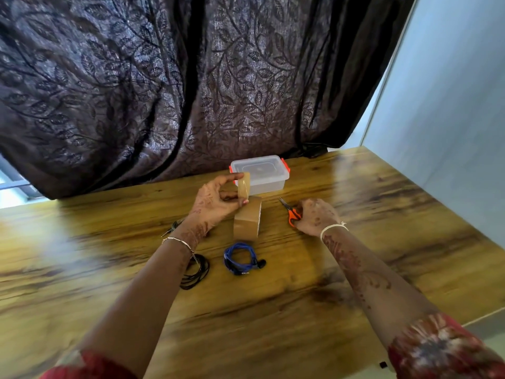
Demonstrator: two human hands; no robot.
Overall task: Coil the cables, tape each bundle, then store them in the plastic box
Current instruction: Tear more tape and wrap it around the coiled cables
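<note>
Nearest the viewer, two coiled cables are laid on the table: a black cable, partly covered by the left forearm, and a blue cable just beside it to the right. No tape can be made out on either bundle, so either may be sprung loose if it is knocked by a forearm or lifted carelessly.

Beyond them the tape roll is stood on its edge. If the tape is tugged sideways, the roll may be tipped or set rolling. A tape strip is pinched upright by the left hand, with the forefinger at its top end and the thumb near its bottom. Held like this, the strip may be folded onto itself or stuck to the fingers before it is cut. Whether its lower end is joined to the roll cannot be told.

The scissors are gripped on the table by the right hand, whose fingers are curled over the orange handles. Whether they are passed through the loops is hidden by the back of the hand.

A dark plug end is seen left of the left wrist, the rest of it hidden.

Farthest, the plastic box is set before the curtain with its lid on. Its contents are blurred by the frosted lid, and the lid must be taken off before anything is stored.
</note>
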